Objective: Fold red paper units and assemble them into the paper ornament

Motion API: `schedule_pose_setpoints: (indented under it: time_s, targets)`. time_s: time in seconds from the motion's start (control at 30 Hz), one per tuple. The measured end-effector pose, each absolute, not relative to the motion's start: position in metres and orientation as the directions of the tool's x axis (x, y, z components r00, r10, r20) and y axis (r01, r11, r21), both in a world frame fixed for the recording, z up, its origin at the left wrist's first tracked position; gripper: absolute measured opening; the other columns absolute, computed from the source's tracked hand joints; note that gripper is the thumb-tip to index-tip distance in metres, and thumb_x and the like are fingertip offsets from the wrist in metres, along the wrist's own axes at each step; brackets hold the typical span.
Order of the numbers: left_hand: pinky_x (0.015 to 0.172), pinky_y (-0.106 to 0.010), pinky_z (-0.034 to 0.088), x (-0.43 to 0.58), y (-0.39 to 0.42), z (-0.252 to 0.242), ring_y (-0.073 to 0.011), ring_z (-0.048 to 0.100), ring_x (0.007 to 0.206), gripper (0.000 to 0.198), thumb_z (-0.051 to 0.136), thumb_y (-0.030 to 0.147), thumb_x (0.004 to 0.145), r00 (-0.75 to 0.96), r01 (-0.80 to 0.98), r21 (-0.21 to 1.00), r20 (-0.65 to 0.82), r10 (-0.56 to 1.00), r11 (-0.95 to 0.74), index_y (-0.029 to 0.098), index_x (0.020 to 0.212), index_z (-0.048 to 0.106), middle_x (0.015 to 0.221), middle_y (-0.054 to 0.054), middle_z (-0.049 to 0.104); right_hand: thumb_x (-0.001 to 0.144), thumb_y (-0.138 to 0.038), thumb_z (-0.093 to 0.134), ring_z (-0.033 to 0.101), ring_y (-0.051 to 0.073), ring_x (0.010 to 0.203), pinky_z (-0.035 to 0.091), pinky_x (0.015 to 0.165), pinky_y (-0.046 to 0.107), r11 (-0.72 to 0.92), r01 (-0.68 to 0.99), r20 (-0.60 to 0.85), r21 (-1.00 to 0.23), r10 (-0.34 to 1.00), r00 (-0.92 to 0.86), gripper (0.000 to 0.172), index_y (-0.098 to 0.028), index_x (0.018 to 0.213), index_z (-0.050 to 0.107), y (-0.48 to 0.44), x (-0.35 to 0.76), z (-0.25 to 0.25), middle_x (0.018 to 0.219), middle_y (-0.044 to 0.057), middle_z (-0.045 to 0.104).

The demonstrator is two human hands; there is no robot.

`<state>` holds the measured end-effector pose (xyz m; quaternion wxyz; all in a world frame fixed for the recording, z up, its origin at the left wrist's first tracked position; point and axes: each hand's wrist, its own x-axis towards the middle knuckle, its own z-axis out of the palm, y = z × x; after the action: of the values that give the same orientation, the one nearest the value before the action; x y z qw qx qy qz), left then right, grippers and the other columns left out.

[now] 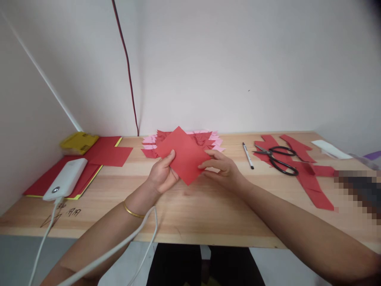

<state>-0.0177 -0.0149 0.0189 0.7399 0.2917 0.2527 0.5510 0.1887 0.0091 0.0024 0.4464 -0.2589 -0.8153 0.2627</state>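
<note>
A flat red paper square (183,157) is held up over the middle of the table, one corner pointing up. My left hand (163,173) grips its lower left side, thumb on the front face and fingers behind. At its right corner my right hand (222,169) pinches the edge, with some fingertips hidden behind the sheet. Behind the square, against the wall, lie cut red and pink paper pieces (150,146) with jagged edges, partly covered by it.
Black-handled scissors (282,159) rest on red paper scraps (317,190) at the right, beside a pen (247,155). At the left are a white power bank (66,178) with a cable, red sheets (116,156) and a yellow packet (79,143). The white cable (119,242) crosses my left forearm.
</note>
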Motion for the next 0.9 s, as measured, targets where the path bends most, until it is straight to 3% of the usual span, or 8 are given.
schedule_pose_setpoints:
  time_s: [0.13,0.2,0.3,0.43,0.53,0.63,0.73,0.9]
  targets:
    - [0.103,-0.046,0.040,-0.016,-0.018,0.022,-0.0261,0.050,0.123,0.038,0.050,0.035,0.088,0.320,-0.641,0.726,-0.040,0.947,0.248,0.019,0.124,0.051,0.130,-0.011,0.055,0.081,-0.031,0.062,0.055,0.022,0.110,0.046,0.091,0.039,0.706,0.214,0.612,-0.675,0.698,-0.371,0.010,-0.023,0.081,0.067,0.007,0.189,0.004,0.121,0.010,0.056]
    - [0.102,-0.050,0.040,-0.016,-0.019,0.023,-0.0284,0.049,0.123,0.040,0.050,0.036,0.088,0.351,-0.626,0.734,-0.037,0.936,0.264,0.020,0.124,0.050,0.130,-0.012,0.056,0.082,-0.034,0.060,0.056,0.023,0.110,0.044,0.092,0.040,0.688,0.263,0.603,-0.676,0.722,-0.338,0.013,-0.022,0.077,0.063,0.007,0.190,0.005,0.114,0.010,0.061]
    - [0.103,-0.051,0.038,-0.016,-0.020,0.022,-0.0298,0.051,0.121,0.043,0.049,0.041,0.088,0.392,-0.609,0.739,-0.036,0.919,0.289,0.016,0.122,0.053,0.125,-0.015,0.059,0.084,-0.035,0.057,0.059,0.022,0.101,0.046,0.084,0.037,0.638,0.290,0.563,-0.714,0.768,-0.305,0.017,-0.022,0.074,0.057,0.007,0.189,0.004,0.098,0.009,0.065]
    - [0.103,-0.049,0.039,-0.014,-0.020,0.016,-0.0305,0.054,0.116,0.054,0.056,0.052,0.080,0.398,-0.611,0.752,0.021,0.917,0.248,0.015,0.119,0.055,0.120,-0.016,0.061,0.084,-0.036,0.057,0.060,0.018,0.086,0.046,0.072,0.032,0.543,0.257,0.491,-0.799,0.837,-0.242,0.018,-0.021,0.074,0.054,0.006,0.187,0.002,0.093,0.007,0.065]
    - [0.100,-0.045,0.043,-0.008,-0.021,0.009,-0.0279,0.057,0.113,0.056,0.073,0.038,0.070,0.335,-0.609,0.779,0.086,0.938,0.146,0.019,0.119,0.055,0.120,-0.012,0.062,0.084,-0.036,0.058,0.060,0.018,0.084,0.046,0.073,0.032,0.520,0.245,0.469,-0.818,0.850,-0.239,0.018,-0.021,0.074,0.054,0.004,0.185,0.002,0.095,0.007,0.066]
    - [0.096,-0.041,0.047,-0.004,-0.022,0.006,-0.0230,0.060,0.108,0.056,0.075,0.019,0.069,0.244,-0.585,0.807,0.078,0.967,0.083,0.024,0.120,0.054,0.118,-0.008,0.063,0.083,-0.035,0.058,0.060,0.018,0.084,0.047,0.074,0.033,0.512,0.251,0.457,-0.821,0.854,-0.249,0.018,-0.021,0.073,0.054,0.002,0.184,0.002,0.094,0.006,0.066]
    - [0.092,-0.039,0.050,-0.002,-0.022,0.004,-0.0207,0.063,0.102,0.048,0.069,0.019,0.075,0.197,-0.569,0.817,0.032,0.980,0.088,0.025,0.120,0.054,0.115,-0.006,0.065,0.082,-0.035,0.060,0.061,0.018,0.084,0.048,0.075,0.034,0.494,0.215,0.440,-0.842,0.861,-0.253,0.018,-0.021,0.074,0.053,0.001,0.182,0.001,0.093,0.006,0.066]
    - [0.088,-0.038,0.052,-0.004,-0.021,0.005,-0.0209,0.065,0.098,0.047,0.069,0.019,0.075,0.204,-0.558,0.819,-0.017,0.979,0.131,0.023,0.120,0.055,0.113,-0.006,0.066,0.080,-0.037,0.062,0.061,0.017,0.083,0.051,0.073,0.032,0.388,0.025,0.366,-0.921,0.886,-0.284,0.025,-0.022,0.099,0.055,0.001,0.180,0.000,0.092,0.006,0.064]
